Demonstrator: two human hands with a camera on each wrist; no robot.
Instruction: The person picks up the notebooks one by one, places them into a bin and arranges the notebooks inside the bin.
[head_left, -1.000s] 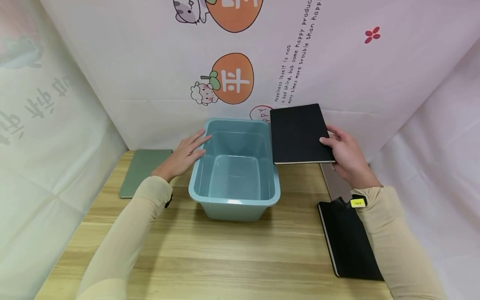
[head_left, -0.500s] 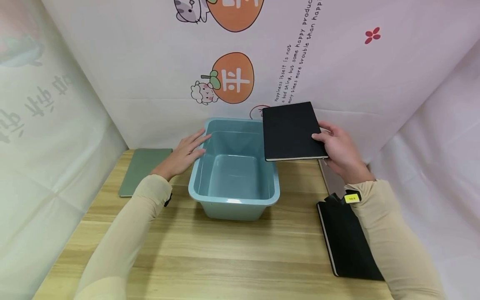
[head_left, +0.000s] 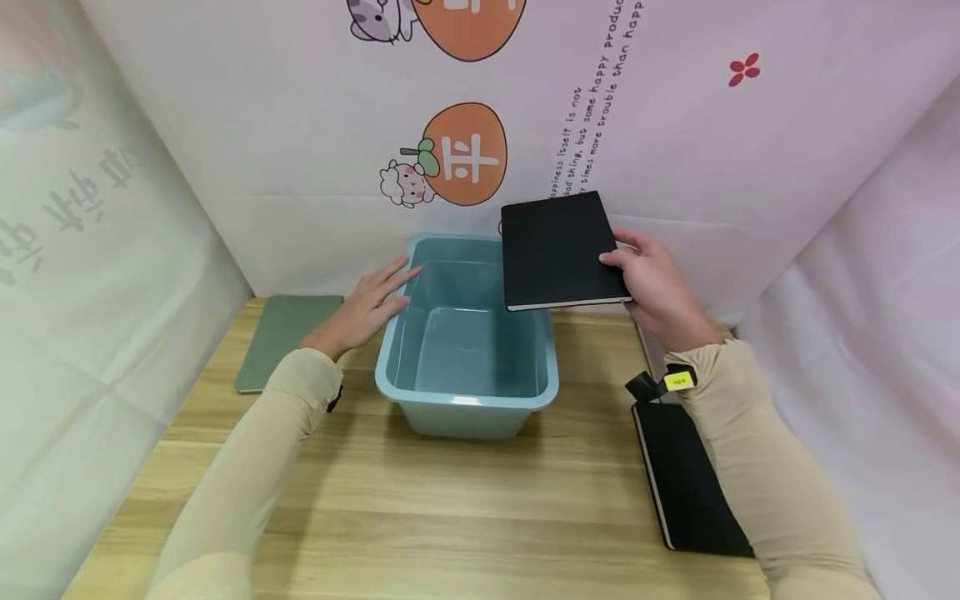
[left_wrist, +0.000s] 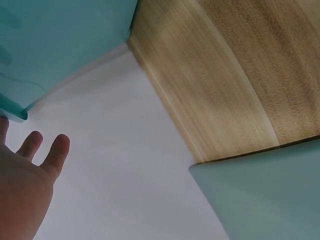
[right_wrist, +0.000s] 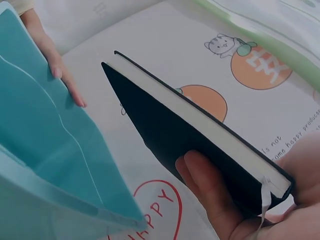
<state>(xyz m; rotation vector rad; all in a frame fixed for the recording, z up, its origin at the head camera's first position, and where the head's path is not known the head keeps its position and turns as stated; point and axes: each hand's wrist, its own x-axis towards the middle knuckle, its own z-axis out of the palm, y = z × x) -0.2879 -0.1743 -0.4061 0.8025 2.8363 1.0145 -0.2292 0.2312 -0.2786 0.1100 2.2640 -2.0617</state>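
Black notebook (head_left: 562, 250): in the air, over the right rear of the blue bin (head_left: 465, 423). Right hand (head_left: 660, 287) pinches its right edge, thumb on the upper cover, fingers beneath. Left hand (head_left: 362, 315) touches the bin's left rim, fingers spread. Bin stands on the wooden table (head_left: 450, 525). Green notebook (head_left: 288, 337) lies left; second black notebook (head_left: 686, 483) lies right, partly hidden by the sleeve (head_left: 772, 475).
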